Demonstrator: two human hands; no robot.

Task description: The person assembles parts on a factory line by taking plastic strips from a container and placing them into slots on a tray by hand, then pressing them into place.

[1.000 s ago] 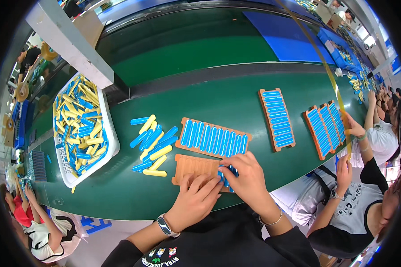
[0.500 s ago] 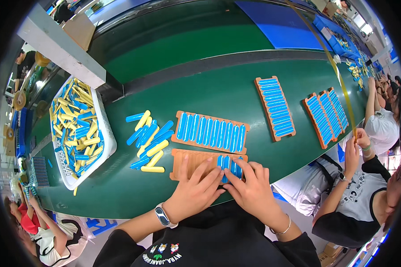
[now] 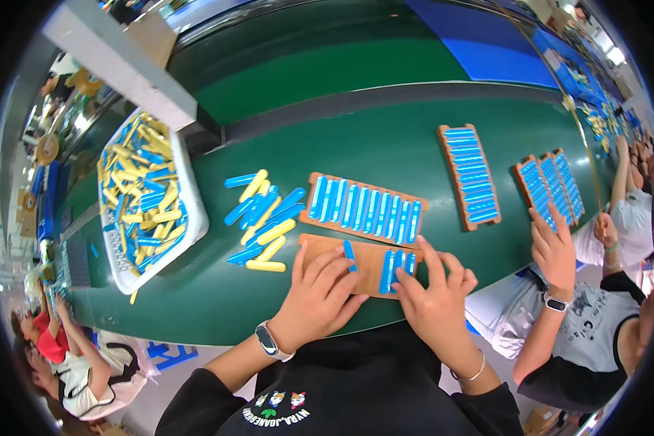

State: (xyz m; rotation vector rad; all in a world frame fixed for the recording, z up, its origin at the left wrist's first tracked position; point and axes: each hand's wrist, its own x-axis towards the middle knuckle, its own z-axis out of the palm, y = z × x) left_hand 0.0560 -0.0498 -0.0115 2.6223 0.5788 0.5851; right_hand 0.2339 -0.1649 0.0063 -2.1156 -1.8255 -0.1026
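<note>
Hands first: the left hand (image 3: 318,287) lies flat, fingers spread, pressing down on the near wooden slotted tray (image 3: 367,263), gripping nothing. The right hand (image 3: 434,296) rests at the tray's right end, fingertips on the few blue capsule-shaped pieces (image 3: 395,264) already seated there; whether it pinches one or only pushes it home I cannot tell. The tray sits directly under both hands on the green conveyor belt (image 3: 385,145), close to the person's body.

Judging by the slots, this is the loading step, and an early one: one blue piece stands alone between the hands, a small cluster sits under the right fingertips, and the wood under the left palm shows bare. Just beyond the fingertips lies a second tray, fully filled with blue pieces (image 3: 365,208). To the left of the left hand, near it, a loose heap of blue and yellow pieces (image 3: 263,218) lies on the belt, and further left a white bin (image 3: 196,218) holds many more.

The next move probably calls for lifting one hand off to fetch blue pieces from the heap, then setting each one square in an open slot while the other hand steadies the tray.

Further right, well apart, more filled trays (image 3: 470,176) lie before a co-worker's hand (image 3: 556,251).
</note>
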